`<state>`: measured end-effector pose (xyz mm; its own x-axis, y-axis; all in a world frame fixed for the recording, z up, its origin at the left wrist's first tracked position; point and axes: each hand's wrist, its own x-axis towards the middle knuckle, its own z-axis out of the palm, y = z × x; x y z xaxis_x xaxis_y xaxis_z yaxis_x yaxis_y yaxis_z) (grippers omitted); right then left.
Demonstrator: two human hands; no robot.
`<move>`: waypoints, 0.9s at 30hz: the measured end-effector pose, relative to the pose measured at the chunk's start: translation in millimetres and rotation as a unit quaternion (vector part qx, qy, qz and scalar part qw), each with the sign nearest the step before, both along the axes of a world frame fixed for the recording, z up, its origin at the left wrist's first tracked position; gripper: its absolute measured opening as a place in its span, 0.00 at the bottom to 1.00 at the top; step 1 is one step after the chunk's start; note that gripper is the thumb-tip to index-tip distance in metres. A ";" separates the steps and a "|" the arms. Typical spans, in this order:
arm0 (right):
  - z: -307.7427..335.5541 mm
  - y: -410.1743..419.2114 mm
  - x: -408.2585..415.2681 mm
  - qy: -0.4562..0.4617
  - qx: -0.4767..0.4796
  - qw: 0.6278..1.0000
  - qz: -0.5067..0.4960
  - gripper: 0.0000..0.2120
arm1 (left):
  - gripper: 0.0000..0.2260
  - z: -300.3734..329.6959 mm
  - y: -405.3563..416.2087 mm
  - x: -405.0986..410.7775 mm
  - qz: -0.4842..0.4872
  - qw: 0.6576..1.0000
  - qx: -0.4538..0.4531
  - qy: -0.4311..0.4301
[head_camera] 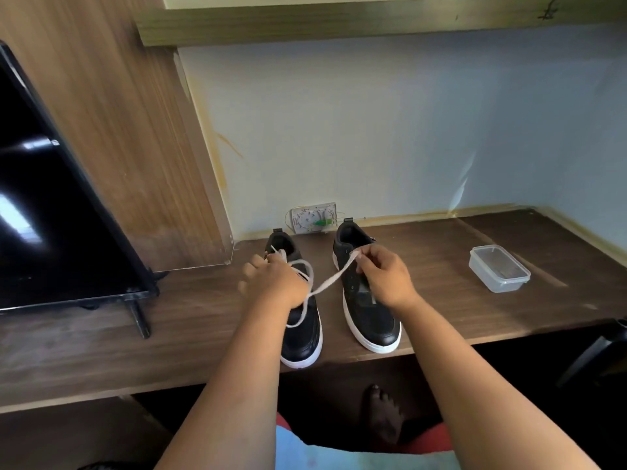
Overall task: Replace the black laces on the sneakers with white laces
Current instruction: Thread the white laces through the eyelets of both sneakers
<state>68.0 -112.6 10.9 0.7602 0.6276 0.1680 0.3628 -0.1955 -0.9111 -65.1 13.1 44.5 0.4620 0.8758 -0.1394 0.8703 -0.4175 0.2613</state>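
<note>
We saw one white lace (325, 283) stretched between our two hands above the left shoe (302, 334), which stood on the desk (203, 320) with its toe just at the front edge. Our left hand (271, 283) hovered over that shoe's throat, fingers curled round one end of the lace, a loop of which sagged down over the tongue. Our right hand (383, 273) pinched the other end between thumb and fingertips, above the right shoe (366, 300). We counted two black shoes with white soles, side by side with a narrow gap between them, heels toward the wall and toes toward us; the right one's toe also sat close to the desk's front edge. The right shoe showed no lace that we could make out, and whether the white lace ran through any eyelets of the left shoe we could not tell. To the right of the shoes lay a wide bare stretch of desk, then one clear lidded box (498, 268), well apart from them and near the right wall. To the left, more bare desk ran up to one dark screen (51, 198) on its stand. Behind the shoes, against the wall, sat one small white panel (314, 218) with wires. Below the desk edge one bare foot (381, 412) showed.
</note>
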 end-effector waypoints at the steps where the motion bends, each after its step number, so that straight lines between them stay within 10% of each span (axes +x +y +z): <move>1: 0.9 -2.6 2.8 -0.025 -0.014 0.999 0.020 0.11 | 0.29 -2.8 -4.4 4.7 -0.031 0.999 0.030 -0.009; 6: -4.9 -3.2 1.7 -0.082 -0.014 0.991 0.101 0.04 | 0.16 -2.6 -36.0 36.9 -0.114 0.916 -0.153 -0.353; 18: -9.3 -29.6 38.5 0.204 0.043 0.971 0.117 0.02 | 0.15 -21.0 -18.3 32.5 -0.165 0.952 -0.113 -0.233; 21: -8.2 -25.3 35.6 0.174 0.047 0.981 0.070 0.10 | 0.15 -29.5 -19.2 37.8 -0.182 0.970 -0.050 -0.150; 27: -4.9 -20.4 27.8 -0.019 0.005 0.998 0.055 0.12 | 0.11 -34.6 -43.1 55.2 -0.210 0.916 -0.164 -0.301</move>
